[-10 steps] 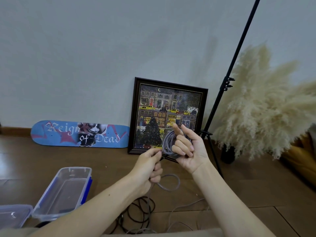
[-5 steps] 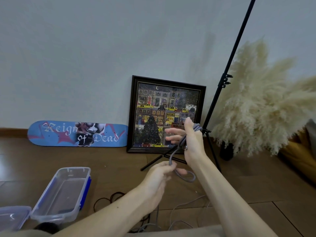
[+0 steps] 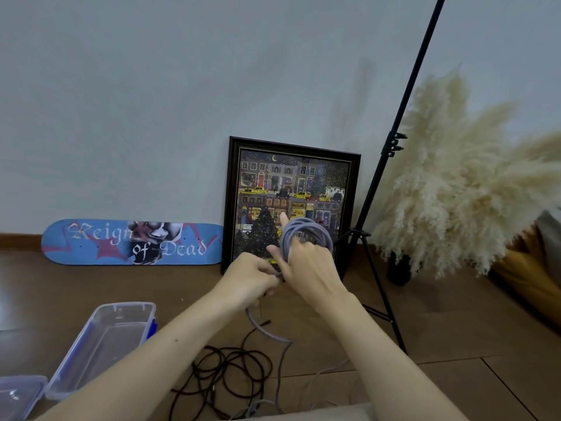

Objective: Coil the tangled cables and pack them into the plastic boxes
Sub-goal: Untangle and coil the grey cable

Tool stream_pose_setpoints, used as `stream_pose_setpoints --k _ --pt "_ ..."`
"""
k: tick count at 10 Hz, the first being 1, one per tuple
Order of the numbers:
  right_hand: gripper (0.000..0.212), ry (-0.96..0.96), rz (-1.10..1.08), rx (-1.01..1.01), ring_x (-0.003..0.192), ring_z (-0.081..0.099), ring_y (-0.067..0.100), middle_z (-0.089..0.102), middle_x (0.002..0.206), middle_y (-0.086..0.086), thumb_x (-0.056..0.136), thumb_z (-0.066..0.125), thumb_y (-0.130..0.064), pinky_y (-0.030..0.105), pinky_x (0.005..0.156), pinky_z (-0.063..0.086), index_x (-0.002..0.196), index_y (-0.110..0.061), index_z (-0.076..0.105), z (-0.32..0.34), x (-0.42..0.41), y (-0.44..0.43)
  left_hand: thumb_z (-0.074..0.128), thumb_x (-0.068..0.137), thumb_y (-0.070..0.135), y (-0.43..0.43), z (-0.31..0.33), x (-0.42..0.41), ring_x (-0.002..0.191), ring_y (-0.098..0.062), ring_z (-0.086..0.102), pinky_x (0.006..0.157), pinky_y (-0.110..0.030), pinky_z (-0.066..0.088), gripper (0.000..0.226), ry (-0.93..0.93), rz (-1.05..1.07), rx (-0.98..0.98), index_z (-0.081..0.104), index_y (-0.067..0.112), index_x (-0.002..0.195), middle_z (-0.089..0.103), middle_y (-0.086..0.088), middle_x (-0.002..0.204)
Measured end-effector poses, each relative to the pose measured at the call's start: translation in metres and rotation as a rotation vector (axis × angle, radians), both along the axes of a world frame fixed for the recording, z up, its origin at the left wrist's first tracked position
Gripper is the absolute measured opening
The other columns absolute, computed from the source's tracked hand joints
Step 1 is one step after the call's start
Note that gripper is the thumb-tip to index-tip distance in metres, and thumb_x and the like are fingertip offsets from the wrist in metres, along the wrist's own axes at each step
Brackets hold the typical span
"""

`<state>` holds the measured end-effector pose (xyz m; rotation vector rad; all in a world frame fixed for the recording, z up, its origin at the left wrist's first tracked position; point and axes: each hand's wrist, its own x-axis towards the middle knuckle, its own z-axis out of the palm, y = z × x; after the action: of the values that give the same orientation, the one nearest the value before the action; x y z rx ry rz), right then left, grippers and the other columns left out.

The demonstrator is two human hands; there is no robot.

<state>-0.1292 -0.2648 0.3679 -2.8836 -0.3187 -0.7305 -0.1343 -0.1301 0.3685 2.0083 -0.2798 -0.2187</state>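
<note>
Two hands wind a grey braided cable (image 3: 306, 230) above a brown wooden floor (image 3: 455, 329).
The right hand (image 3: 312, 268) holds the coil looped round its curled fingers. The left hand (image 3: 249, 281) seems to pinch the trailing strand, its fingertips partly hidden. A thin black cable (image 3: 230, 369) lies tangled below, near a clear plastic box (image 3: 127, 304).

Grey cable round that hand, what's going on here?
A person is coiling a grey cable. Its loops sit round the right hand, while the left hand pinches the loose length trailing to the floor. A tangled black cable lies there, and the clear plastic box beside it holds nothing yet.
</note>
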Motion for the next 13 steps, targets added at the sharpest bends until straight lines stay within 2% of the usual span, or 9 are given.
stream_pose_setpoints --k 2,3,4,5,7,8,11,12,13 --pt "0.061 -0.286 -0.135 -0.071 0.023 0.035 0.011 0.046 0.038 -0.003 0.096 0.042 -0.040 0.011 0.033 0.008 0.135 0.007 0.047 -0.001 0.009 -0.012 0.060 0.087 0.003 0.010 0.009 0.000 0.033 -0.002 0.028 0.034 -0.012 0.030 0.010 0.690 0.027 -0.549 0.066 -0.003 0.092 0.047 -0.001 0.051" --pt "0.050 -0.380 -0.242 0.011 0.024 0.036 0.013 0.041 0.038 -0.002 0.097 0.051 -0.037 0.013 0.028 0.016 0.122 0.005 0.059 0.002 0.008 -0.020 0.062 0.088 0.009 0.013 0.020 -0.001 0.035 -0.003 0.033 0.040 -0.016 0.034 0.008 0.478 -0.049 -0.259 0.067 0.005 0.092 0.047 0.003 0.051" --pt "0.053 -0.205 -0.286 0.035 0.039 0.050 0.016 0.047 0.049 -0.002 0.100 0.032 -0.051 0.026 0.035 0.038 0.084 -0.009 0.059 0.004 0.011 -0.016 0.072 0.078 0.009 0.019 0.019 0.011 0.047 -0.018 0.050 0.045 -0.027 0.029 0.009 -0.684 0.189 0.531 0.063 0.011 0.077 0.052 -0.001 0.056" --pt "0.071 0.095 -0.164 0.308 0.046 0.052 0.023 0.053 0.053 0.006 0.095 0.023 -0.063 0.032 0.048 0.046 0.065 -0.007 0.054 0.001 0.015 -0.008 0.087 0.054 0.012 0.036 0.021 0.016 0.032 -0.023 0.044 0.041 -0.019 0.012 0.030 -1.206 0.078 0.807 0.058 0.010 0.060 0.047 -0.001 0.043" --pt "0.109 1.179 0.088 0.627 0.034 0.018 0.012 0.029 0.042 -0.001 0.074 0.000 -0.087 0.021 0.038 0.021 0.092 0.001 0.062 -0.005 0.001 -0.014 0.092 0.047 0.029 0.043 0.015 0.018 0.033 -0.018 0.046 0.041 -0.016 0.014 0.040 -1.243 -0.169 0.986 0.055 0.013 0.050 0.047 0.001 0.045" --pt "0.104 1.439 0.328 0.680 0.027 0.016 0.006 0.026 0.037 -0.004 0.072 0.015 -0.088 0.016 0.032 0.015 0.098 0.002 0.062 0.002 -0.007 -0.011 0.092 0.044 0.019 0.045 0.015 0.023 0.037 -0.019 0.049 0.041 -0.018 0.013 0.039 -1.247 -0.086 0.983 0.054 0.014 0.048 0.047 0.001 0.046" --pt "0.041 1.692 0.850 0.900 0.026 0.028 -0.001 0.036 0.036 -0.009 0.086 0.067 -0.037 0.010 0.033 0.022 0.108 -0.002 0.062 0.006 -0.018 -0.008 0.073 0.078 0.030 0.038 -0.019 0.035 0.042 -0.024 0.055 0.040 -0.023 0.017 0.029 -1.145 -0.125 0.797 0.056 0.013 0.063 0.056 -0.001 0.051" --pt "0.035 1.689 0.911 1.016 0.026 0.032 -0.002 0.039 0.036 -0.010 0.087 0.065 -0.027 0.010 0.033 0.025 0.109 -0.001 0.063 0.007 -0.020 -0.010 0.045 0.091 0.032 0.031 -0.031 0.031 0.067 -0.025 0.059 0.052 -0.029 0.030 0.037 -0.988 -0.115 0.730 0.048 0.020 0.125 0.063 0.000 0.073" --pt "0.035 1.650 0.966 1.153 0.027 0.033 -0.001 0.039 0.037 -0.010 0.092 0.060 -0.027 0.012 0.033 0.026 0.112 0.001 0.062 0.008 -0.021 -0.011 0.053 0.090 0.018 0.019 -0.035 0.022 0.057 -0.018 0.049 0.054 -0.033 0.039 0.070 -0.857 -0.053 0.558 0.015 0.022 0.148 0.047 0.006 0.061"
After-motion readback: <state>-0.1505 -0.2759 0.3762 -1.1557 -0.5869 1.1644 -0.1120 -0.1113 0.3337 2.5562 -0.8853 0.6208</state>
